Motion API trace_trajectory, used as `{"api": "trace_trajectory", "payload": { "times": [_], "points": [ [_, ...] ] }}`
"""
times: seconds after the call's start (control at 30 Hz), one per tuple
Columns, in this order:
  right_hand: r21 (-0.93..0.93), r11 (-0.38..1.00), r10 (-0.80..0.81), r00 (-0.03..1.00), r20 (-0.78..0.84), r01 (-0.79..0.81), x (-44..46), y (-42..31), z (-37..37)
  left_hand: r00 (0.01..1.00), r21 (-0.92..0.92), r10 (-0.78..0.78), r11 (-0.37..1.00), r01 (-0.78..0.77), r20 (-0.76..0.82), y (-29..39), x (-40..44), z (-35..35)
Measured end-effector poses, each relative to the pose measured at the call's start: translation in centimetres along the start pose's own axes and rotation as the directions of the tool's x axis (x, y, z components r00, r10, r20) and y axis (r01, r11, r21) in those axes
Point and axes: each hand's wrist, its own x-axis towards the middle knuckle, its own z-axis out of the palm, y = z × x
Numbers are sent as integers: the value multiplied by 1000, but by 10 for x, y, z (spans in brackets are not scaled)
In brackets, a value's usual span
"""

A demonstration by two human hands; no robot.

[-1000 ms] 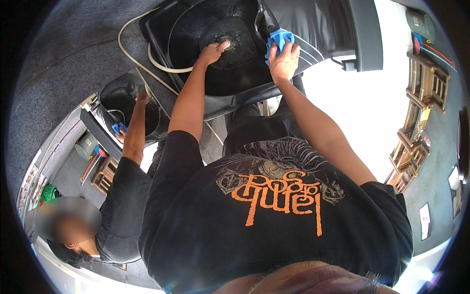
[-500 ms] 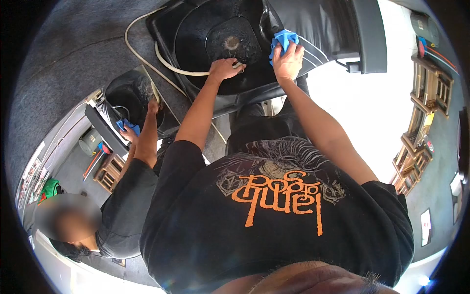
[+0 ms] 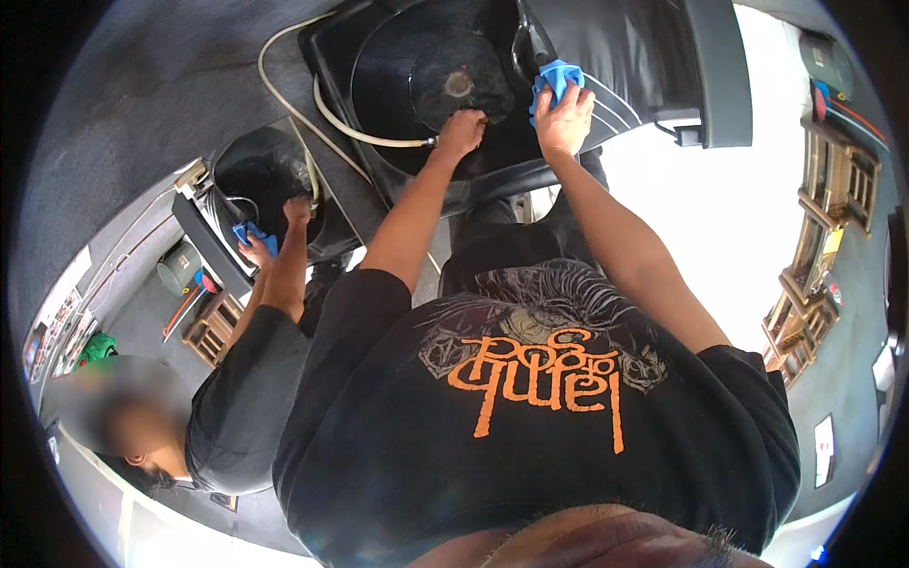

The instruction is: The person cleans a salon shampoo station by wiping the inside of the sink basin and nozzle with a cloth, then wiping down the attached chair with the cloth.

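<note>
I see the left hand point(image 3: 461, 135) closed around the hose point(image 3: 379, 141), with the basin point(image 3: 388, 76) below it, and the right hand point(image 3: 566, 121) gripping the cloth point(image 3: 561, 76) under its fingers, so it seems wise to aim the hose low, inside the basin.

I wear a black T-shirt point(image 3: 426, 492); orange lettering point(image 3: 542, 375) crosses it upside down, grey artwork point(image 3: 568, 287) at the letters' twelve o'clock; my short left sleeve point(image 3: 343, 322) sits at ten o'clock, my right sleeve point(image 3: 743, 383) at three; black trousers point(image 3: 488, 251) show at twelve; my left hand point(image 3: 462, 134) and right hand point(image 3: 566, 123) are bare.
</note>
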Motion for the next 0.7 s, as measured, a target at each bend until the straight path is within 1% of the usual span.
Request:
{"api": "trace_trajectory", "payload": {
  "times": [0.07, 0.1, 0.2, 0.23, 0.33, 0.37, 0.4, 0.47, 0.5, 0.53, 0.57, 0.6, 0.67, 0.7],
  "points": [
    [-19, 1000, -7, 1000, 21, 8, 0, 0, 2, 989, -48, 30, 998, -37, -143, 13, -13, 1],
    [-27, 1000, -12, 999, 31, 12, 0, 1, 2, 979, -141, 24, 989, -53, -202, 19, -21, 2],
    [-51, 997, -50, 997, 64, 53, -1, 6, 2, 978, -172, -121, 981, 91, -170, 43, -42, -2],
    [-59, 996, -67, 995, 75, 72, -1, 8, 1, 964, -139, -62, 990, 26, -259, 44, -48, 3],
    [-48, 994, -97, 994, 55, 100, -1, 14, 2, 888, -35, -10, 999, -7, -460, 54, -64, 9],
    [-19, 990, -138, 988, 68, 139, -2, 20, 0, 874, -34, -29, 999, 15, -486, 56, -71, 11],
    [37, 973, -230, 970, 74, 228, -2, 29, -3, 893, -55, -91, 996, 74, -442, 64, -80, 3],
    [99, 884, -468, 868, 167, 457, -6, 35, -39, 911, -91, -219, 976, 200, -349, 77, -97, -10],
    [184, 809, -585, 794, 165, 558, -12, 43, -45, 908, -112, -186, 982, 155, -376, 71, -99, -7],
    [206, 754, -656, 726, 204, 624, -20, 50, -51, 904, -132, -155, 985, 110, -399, 63, -99, -1],
    [205, 708, -704, 652, 281, 676, -31, 57, -58, 898, -153, -125, 986, 65, -422, 56, -103, 8],
    [207, 655, -743, 570, 350, 727, -39, 59, -65, 889, -202, -151, 977, 68, -432, 59, -106, 6],
    [254, 616, -769, 501, 397, 746, -67, 56, -68, 873, -300, -206, 951, 73, -442, 74, -119, 0],
    [265, 658, -744, 556, 370, 705, -78, 42, -73, 854, -340, -192, 940, 19, -483, 78, -127, 3]
  ]
}}
